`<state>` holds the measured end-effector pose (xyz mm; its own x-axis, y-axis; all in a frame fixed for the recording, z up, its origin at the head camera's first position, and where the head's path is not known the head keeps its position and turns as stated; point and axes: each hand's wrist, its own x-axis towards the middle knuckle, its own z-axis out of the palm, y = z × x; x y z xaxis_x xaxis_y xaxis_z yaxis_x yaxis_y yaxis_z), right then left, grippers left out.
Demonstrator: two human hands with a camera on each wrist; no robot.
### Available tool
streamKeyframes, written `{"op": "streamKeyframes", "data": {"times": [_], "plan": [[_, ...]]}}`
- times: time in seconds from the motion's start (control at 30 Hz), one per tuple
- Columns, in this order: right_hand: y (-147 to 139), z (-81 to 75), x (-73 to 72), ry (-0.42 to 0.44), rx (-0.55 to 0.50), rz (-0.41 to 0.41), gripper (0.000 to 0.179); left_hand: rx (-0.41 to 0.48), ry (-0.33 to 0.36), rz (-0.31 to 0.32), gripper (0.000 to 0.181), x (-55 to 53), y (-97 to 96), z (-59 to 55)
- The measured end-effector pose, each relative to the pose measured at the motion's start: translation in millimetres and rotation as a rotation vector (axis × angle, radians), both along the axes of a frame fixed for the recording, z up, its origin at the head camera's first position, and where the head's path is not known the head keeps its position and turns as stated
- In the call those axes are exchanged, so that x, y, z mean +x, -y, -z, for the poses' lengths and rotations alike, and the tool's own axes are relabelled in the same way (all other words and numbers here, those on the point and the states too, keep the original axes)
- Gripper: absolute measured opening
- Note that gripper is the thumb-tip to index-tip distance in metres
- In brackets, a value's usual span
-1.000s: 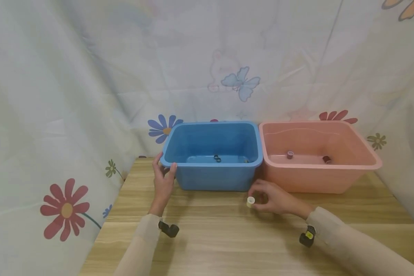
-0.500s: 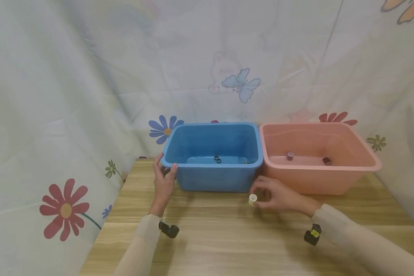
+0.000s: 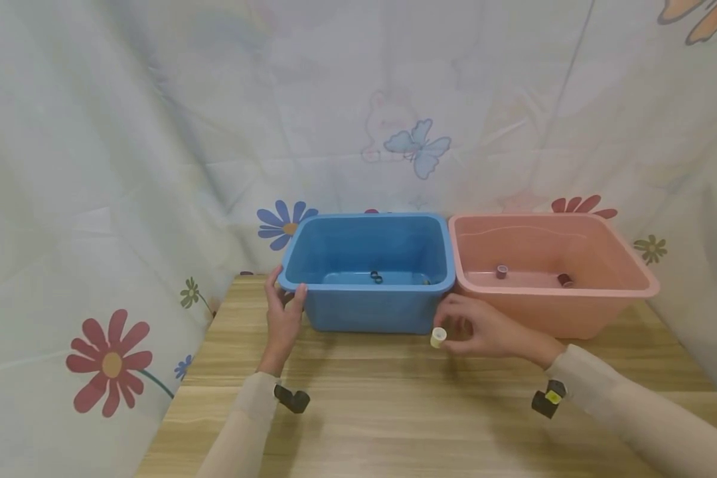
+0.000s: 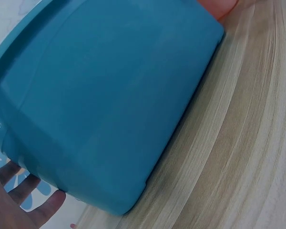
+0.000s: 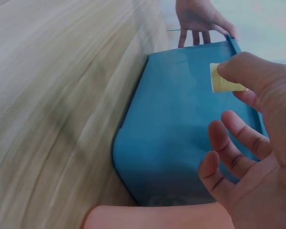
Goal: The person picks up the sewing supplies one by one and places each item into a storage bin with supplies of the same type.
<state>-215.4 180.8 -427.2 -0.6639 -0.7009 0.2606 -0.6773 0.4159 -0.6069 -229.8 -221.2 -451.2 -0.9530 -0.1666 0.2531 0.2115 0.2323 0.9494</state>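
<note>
My right hand (image 3: 484, 332) pinches a small pale yellow spool (image 3: 439, 337) with a white hollow end between thumb and index finger. In the right wrist view the yellow spool (image 5: 224, 81) overlaps the blue tub's side, and the other fingers curl loosely away from it. In the head view it hangs over the wooden table, just in front of the tubs. My left hand (image 3: 283, 330) grips the left front corner of the blue tub (image 3: 370, 309), thumb at the rim. Its fingers (image 4: 50, 205) lie along the tub's outer side.
A pink tub (image 3: 544, 312) stands against the blue one's right side, holding a mauve spool (image 3: 502, 271) and a dark red spool (image 3: 565, 280). Small dark rings (image 3: 376, 277) lie inside the blue tub. Behind hangs a patterned curtain (image 3: 334, 133); the wooden table (image 3: 364, 411) extends in front.
My right hand has risen slightly and shifted a little right with the yellow spool, towards the tubs. The left hand keeps its place on the blue tub.
</note>
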Motion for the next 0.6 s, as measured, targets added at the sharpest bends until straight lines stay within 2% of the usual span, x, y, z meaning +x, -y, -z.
{"op": "streamKeyframes", "data": {"times": [0.6], "plan": [[-3,-28.4,-1.9,-0.052,-0.001,-0.011,0.028,-0.006,-0.010,-0.009,0.071,0.0,-0.7,-0.7]]}}
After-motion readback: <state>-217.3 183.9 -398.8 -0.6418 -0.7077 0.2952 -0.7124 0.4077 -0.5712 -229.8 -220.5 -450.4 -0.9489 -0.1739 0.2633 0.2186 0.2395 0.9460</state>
